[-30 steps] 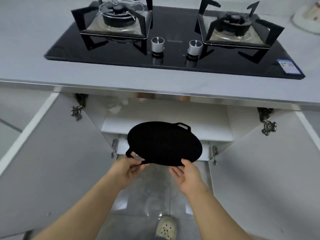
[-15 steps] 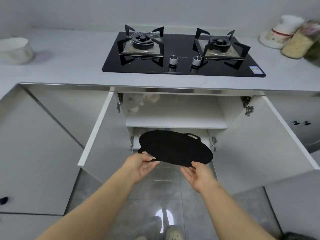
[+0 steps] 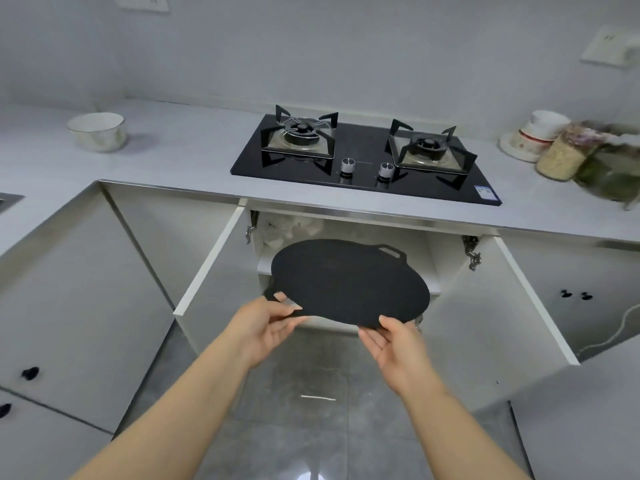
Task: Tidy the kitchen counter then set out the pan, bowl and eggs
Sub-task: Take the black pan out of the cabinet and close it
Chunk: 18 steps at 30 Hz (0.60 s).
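**Black pan held in both hands at the open cupboard**

A flat, round black pan (image 3: 349, 282) hangs in the air in front of the open cupboard under the hob (image 3: 363, 168), below the steel-trimmed edge of the counter (image 3: 194, 150). It touches nothing but the hands. The left hand (image 3: 263, 327) grips its rim at about eight o'clock, beside one loop handle, with the thumb on top and the fingers curled underneath. The right hand (image 3: 394, 344) pinches the rim at about five o'clock, thumb above and fingers below. A second loop handle (image 3: 391, 249) sticks out at one o'clock on the pan's far edge.

Both cupboard doors stand wide open. The left door (image 3: 214, 265) swings out at nine o'clock from the pan and the right door (image 3: 502, 306) at three o'clock, so the pan sits between their edges, with a gap on each side. Its far rim overlaps the inner shelf (image 3: 433, 289) in this view; whether they touch cannot be told. Grey tiled floor (image 3: 311, 393) lies open at six o'clock, beneath the forearms.

On the counter, a white bowl (image 3: 97, 131) stands at ten o'clock, well apart from the hob, with bare worktop between them. At two o'clock, jars (image 3: 561, 157) and a white container (image 3: 533, 140) crowd together near the hob's right edge. A pale cable (image 3: 623, 323) trails at three o'clock, beyond the right door.
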Each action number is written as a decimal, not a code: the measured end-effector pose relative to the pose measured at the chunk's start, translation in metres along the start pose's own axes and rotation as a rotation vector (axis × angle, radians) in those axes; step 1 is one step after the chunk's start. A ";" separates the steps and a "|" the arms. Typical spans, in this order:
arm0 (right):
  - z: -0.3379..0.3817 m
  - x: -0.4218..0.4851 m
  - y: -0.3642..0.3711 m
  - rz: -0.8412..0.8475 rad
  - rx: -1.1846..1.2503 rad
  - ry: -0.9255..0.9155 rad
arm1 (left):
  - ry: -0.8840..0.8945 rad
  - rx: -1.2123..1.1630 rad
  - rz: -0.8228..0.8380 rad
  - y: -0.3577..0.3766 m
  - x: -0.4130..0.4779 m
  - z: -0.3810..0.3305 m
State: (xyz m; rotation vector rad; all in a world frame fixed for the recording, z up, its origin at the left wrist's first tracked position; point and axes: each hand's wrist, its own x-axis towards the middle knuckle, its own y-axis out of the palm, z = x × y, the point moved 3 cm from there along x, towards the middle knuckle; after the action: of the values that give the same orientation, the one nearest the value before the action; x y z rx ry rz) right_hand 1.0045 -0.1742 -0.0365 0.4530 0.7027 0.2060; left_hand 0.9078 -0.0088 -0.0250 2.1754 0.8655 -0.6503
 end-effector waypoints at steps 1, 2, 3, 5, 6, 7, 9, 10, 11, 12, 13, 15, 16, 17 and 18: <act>0.007 -0.003 0.003 0.032 0.003 -0.013 | 0.035 -0.001 0.011 0.005 -0.006 -0.003; 0.013 -0.005 0.006 0.060 0.007 -0.024 | 0.066 -0.004 0.022 0.008 -0.009 -0.007; 0.018 -0.006 0.012 0.083 0.006 -0.031 | 0.094 -0.008 0.029 0.011 -0.014 -0.012; 0.028 -0.007 0.025 0.125 -0.010 -0.046 | 0.144 -0.025 0.031 0.014 -0.020 -0.022; 0.033 -0.007 0.032 0.150 -0.024 -0.052 | 0.166 -0.038 0.033 0.014 -0.023 -0.027; 0.037 -0.006 0.043 0.179 -0.033 -0.056 | 0.192 -0.051 0.035 0.013 -0.026 -0.036; 0.041 -0.003 0.059 0.214 -0.058 -0.064 | 0.221 -0.074 0.035 0.013 -0.031 -0.049; 0.042 0.000 0.069 0.231 -0.072 -0.064 | 0.236 -0.085 0.031 0.010 -0.031 -0.057; 0.042 0.003 0.078 0.244 -0.085 -0.061 | 0.250 -0.096 0.024 0.008 -0.033 -0.065; 0.041 0.007 0.091 0.265 -0.098 -0.056 | 0.266 -0.109 0.015 0.002 -0.032 -0.076; 0.039 0.010 0.103 0.280 -0.107 -0.056 | 0.279 -0.121 0.002 -0.003 -0.029 -0.086; 0.036 0.019 0.123 0.292 -0.113 -0.055 | 0.292 -0.144 -0.013 -0.012 -0.025 -0.101; 0.032 0.027 0.142 0.312 -0.125 -0.050 | 0.306 -0.156 -0.019 -0.023 -0.017 -0.116; 0.029 0.032 0.150 0.317 -0.128 -0.046 | 0.306 -0.160 -0.022 -0.028 -0.013 -0.121; 0.025 0.039 0.164 0.333 -0.143 -0.039 | 0.309 -0.167 -0.030 -0.035 -0.007 -0.131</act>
State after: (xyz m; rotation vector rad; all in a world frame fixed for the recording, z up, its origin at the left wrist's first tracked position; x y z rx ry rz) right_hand 1.0449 -0.0243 0.0341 0.4342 0.5668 0.5563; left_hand 0.9016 0.1063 0.0480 2.1441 1.0718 -0.2466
